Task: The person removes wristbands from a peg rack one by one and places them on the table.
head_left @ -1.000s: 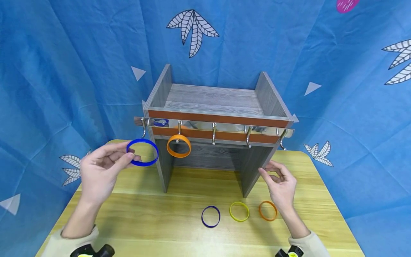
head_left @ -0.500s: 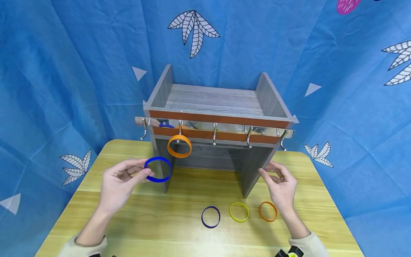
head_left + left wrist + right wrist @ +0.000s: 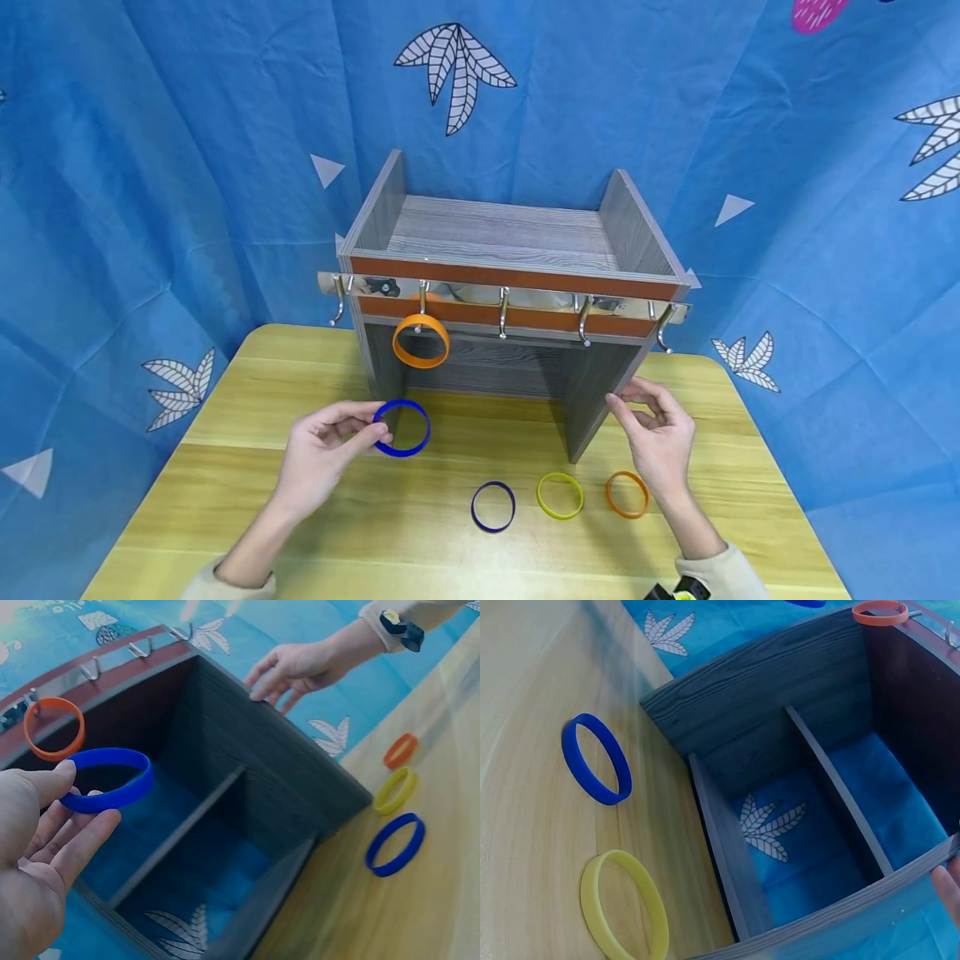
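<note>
My left hand [image 3: 324, 457] pinches a blue wristband [image 3: 402, 453] between thumb and fingers, holding it in the air before the shelf's left side panel. The left wrist view shows the thumb on top of this blue wristband [image 3: 112, 801] and fingers beneath. At the grey wooden shelf [image 3: 502, 225], my right hand [image 3: 658, 429] touches the front edge of the right side panel, thumb and fingers on either side of it. An orange wristband [image 3: 421, 363] hangs from the second hook from the left. Only fingertips [image 3: 949, 889] of the right hand show in the right wrist view.
A metal hook rail [image 3: 468, 293] runs along the shelf's front, its hooks jutting forward. On the wooden table [image 3: 360, 546] lie a dark blue wristband [image 3: 492, 531], a yellow wristband [image 3: 559, 516] and an orange wristband [image 3: 627, 514]. Blue patterned cloth [image 3: 247, 125] hangs behind.
My left hand has moved down and to the right with the blue wristband, away from the leftmost hook. The right hand stays on the side panel.
</note>
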The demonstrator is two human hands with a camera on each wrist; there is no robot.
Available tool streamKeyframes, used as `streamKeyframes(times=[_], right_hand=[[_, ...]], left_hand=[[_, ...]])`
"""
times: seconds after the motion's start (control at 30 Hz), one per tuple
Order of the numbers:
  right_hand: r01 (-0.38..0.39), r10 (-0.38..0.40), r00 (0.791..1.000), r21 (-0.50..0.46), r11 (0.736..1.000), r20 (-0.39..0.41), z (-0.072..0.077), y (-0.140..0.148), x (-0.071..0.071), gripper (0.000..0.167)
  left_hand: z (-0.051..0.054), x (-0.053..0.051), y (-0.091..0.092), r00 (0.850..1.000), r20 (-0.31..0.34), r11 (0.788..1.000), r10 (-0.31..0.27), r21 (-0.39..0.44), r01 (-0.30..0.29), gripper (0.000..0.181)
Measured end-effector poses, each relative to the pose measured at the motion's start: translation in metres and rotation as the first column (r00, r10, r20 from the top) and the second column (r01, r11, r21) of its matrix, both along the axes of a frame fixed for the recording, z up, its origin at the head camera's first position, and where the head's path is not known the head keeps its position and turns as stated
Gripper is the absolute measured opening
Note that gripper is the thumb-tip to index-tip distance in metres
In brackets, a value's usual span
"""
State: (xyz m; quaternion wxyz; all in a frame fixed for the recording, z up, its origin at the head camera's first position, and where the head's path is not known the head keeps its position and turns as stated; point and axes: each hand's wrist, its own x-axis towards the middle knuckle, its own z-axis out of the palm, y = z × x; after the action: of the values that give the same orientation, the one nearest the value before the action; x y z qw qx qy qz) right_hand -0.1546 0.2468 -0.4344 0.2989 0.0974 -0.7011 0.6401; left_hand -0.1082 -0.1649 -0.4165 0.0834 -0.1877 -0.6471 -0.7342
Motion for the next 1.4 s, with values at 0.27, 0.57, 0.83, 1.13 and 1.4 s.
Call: streamKeyframes(times=[0.27, 0.57, 0.83, 1.13, 1.4], right_hand=[[0.013, -0.013, 1.0, 0.005, 1.0, 0.008, 0.002, 0.0, 0.001, 0.031], [0.004, -0.004, 1.0, 0.004, 1.0, 0.016, 0.001, 0.0, 0.001, 0.032], [-0.019, 0.019, 1.0, -0.013, 1.0, -0.005, 0.001, 0.0, 0.0, 0.031], [-0.013, 0.013, 1.0, -0.006, 1.0, 0.004, 0.0, 0.001, -0.001, 0.031], [-0.005, 0.005, 1.0, -0.001, 1.0, -0.002, 0.001, 0.0, 0.0, 0.031]], left_hand=[[-0.021, -0.003, 0.007, 0.994, 0.084, 0.998, -0.07, 0.006, 0.07, 0.024], [-0.041, -0.004, 0.017, 0.976, 0.19, 0.99, -0.11, -0.066, 0.124, 0.03], [-0.056, -0.006, 0.024, 0.936, 0.347, 0.985, -0.062, -0.131, 0.114, 0.039], [-0.078, -0.008, 0.027, 0.903, 0.425, 0.977, -0.055, -0.162, 0.136, 0.045], [-0.098, -0.007, 0.029, 0.87, 0.489, 0.972, -0.06, -0.169, 0.162, 0.043]])
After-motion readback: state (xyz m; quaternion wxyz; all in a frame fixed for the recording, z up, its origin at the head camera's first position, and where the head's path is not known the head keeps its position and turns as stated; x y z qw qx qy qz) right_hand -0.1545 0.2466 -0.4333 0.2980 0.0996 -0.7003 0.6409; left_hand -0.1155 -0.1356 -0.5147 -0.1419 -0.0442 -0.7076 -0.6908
